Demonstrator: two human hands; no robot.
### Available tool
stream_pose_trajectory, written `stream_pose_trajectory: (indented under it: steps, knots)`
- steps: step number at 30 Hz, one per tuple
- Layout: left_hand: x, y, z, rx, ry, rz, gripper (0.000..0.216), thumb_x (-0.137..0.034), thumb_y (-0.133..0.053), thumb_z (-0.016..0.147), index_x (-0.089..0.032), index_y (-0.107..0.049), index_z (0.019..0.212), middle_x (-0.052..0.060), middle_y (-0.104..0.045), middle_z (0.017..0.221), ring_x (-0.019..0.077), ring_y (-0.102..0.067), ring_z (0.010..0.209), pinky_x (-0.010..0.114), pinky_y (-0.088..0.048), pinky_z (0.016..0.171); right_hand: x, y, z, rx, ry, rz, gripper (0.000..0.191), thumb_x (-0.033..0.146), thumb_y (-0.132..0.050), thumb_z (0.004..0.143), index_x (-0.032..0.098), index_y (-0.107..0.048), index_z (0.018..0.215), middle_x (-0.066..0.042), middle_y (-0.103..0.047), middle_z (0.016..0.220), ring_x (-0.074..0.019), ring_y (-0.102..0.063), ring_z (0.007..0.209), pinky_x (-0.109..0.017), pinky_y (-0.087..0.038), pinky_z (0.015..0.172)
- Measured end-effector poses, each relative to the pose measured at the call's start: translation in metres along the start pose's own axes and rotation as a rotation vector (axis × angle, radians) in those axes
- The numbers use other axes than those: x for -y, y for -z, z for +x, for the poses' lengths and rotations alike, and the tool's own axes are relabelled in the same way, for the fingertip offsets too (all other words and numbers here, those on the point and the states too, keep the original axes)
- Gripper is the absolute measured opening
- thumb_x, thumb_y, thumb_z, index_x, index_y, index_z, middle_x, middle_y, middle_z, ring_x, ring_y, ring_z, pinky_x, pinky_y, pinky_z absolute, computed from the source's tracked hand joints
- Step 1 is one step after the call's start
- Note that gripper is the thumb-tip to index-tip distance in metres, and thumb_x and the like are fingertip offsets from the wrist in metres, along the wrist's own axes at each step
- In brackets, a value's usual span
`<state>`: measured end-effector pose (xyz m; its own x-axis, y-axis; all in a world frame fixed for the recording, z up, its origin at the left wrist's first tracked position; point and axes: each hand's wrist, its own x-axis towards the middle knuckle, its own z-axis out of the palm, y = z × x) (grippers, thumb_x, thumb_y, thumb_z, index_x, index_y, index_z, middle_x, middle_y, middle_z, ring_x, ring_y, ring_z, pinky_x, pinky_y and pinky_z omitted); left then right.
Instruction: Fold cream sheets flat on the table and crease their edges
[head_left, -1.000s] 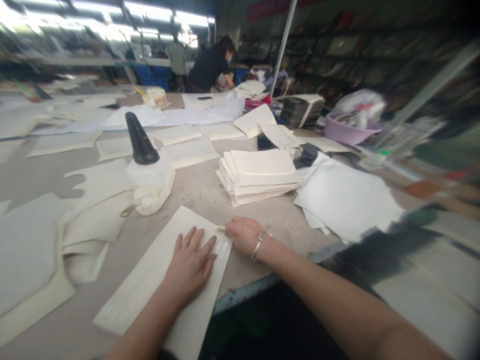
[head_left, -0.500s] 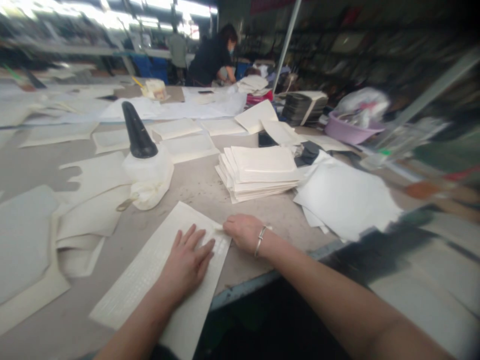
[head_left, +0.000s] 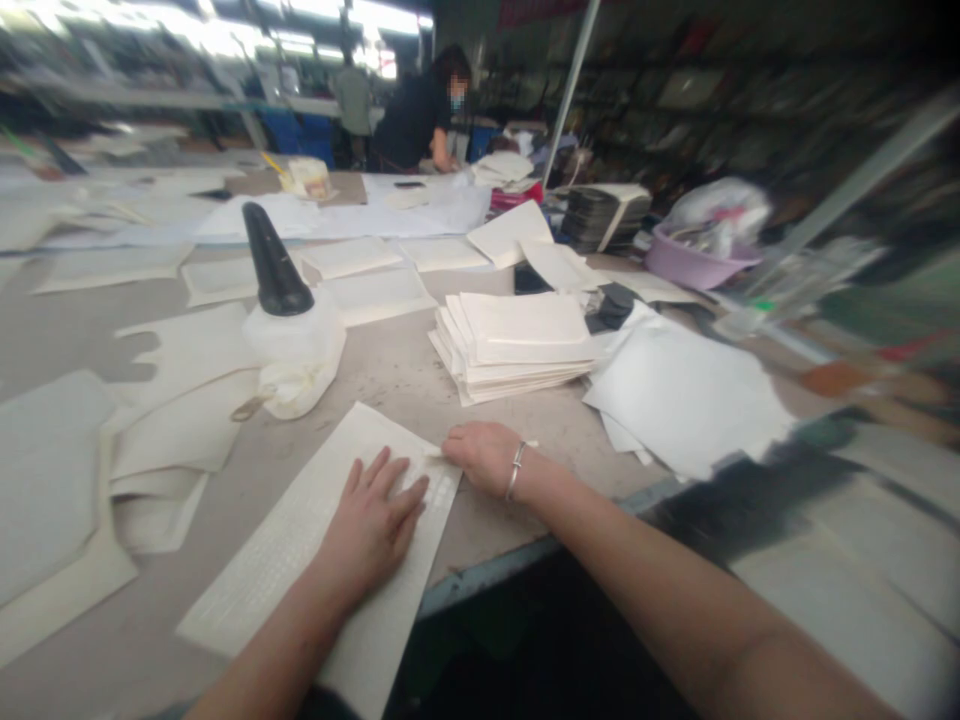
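**Q:** What is being shown, from the largest item downward?

**A:** A grey table point(head_left: 390, 375) is being shown, with pale cut pieces being carried on most of its surface. At its near edge a long white sheet point(head_left: 292, 545) is being laid flat, set at a slant, its near end being carried just past the table's rim. Well apart, to the right, loose white sheets point(head_left: 690, 400) are being seen fanned over one another. Between them and the table's centre a stack of sheets point(head_left: 517, 345) is being displayed, squared only roughly. To the left of the stack a glue bottle point(head_left: 289, 335) with a black cone nozzle is being shown upright on scraps.

**Q:** How are the hands being used?

**A:** The left hand point(head_left: 371, 525) is being pressed palm down on the long white sheet, its fingers being held open and spread flat, with nothing gripped. The right hand point(head_left: 480, 455) is being rested at the sheet's far right edge, just beside the left fingertips. Its fingers are being curled closed toward that edge. Whether the edge is being pinched cannot be told. A thin bracelet point(head_left: 515, 470) is being worn at the right wrist.
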<state>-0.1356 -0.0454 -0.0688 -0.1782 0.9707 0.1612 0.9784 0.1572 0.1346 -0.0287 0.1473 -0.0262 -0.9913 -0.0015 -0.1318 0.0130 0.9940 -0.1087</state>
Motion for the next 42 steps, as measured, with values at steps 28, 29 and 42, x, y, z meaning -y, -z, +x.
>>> stream_pose_trajectory:
  steps: [28,29,42]
  knots:
    - [0.002,0.041,-0.017,0.433,-0.047,-0.092,0.073,-0.044,-0.063,0.072,-0.036,-0.031,0.138,0.01,-0.02,0.15,0.0383,-0.013,0.136,0.065,-0.022,0.101,0.001,0.008,0.0,0.021,0.002,0.009,0.011,0.01,-0.054,0.08,0.016,-0.061,0.086,-0.006,-0.062,0.09,-0.0184,-0.057,0.081,-0.027,-0.041,0.063]
    - [0.001,0.048,-0.025,0.503,-0.054,-0.087,0.084,-0.043,-0.069,0.065,-0.038,-0.028,0.138,0.01,-0.015,0.151,0.0399,-0.01,0.135,0.067,-0.02,0.1,0.0,0.009,0.0,0.033,0.022,0.017,0.011,0.01,-0.054,0.079,0.016,-0.061,0.085,-0.005,-0.063,0.09,-0.0181,-0.057,0.081,-0.026,-0.04,0.063]
    - [-0.012,0.044,-0.089,0.691,-0.082,0.122,0.087,-0.001,-0.039,0.065,-0.036,-0.007,0.138,-0.001,-0.014,0.147,0.0331,-0.008,0.134,0.066,-0.021,0.102,0.004,0.002,-0.004,-0.011,0.052,0.026,0.011,0.012,-0.053,0.082,0.017,-0.062,0.085,-0.004,-0.063,0.09,-0.0171,-0.058,0.081,-0.026,-0.039,0.061]
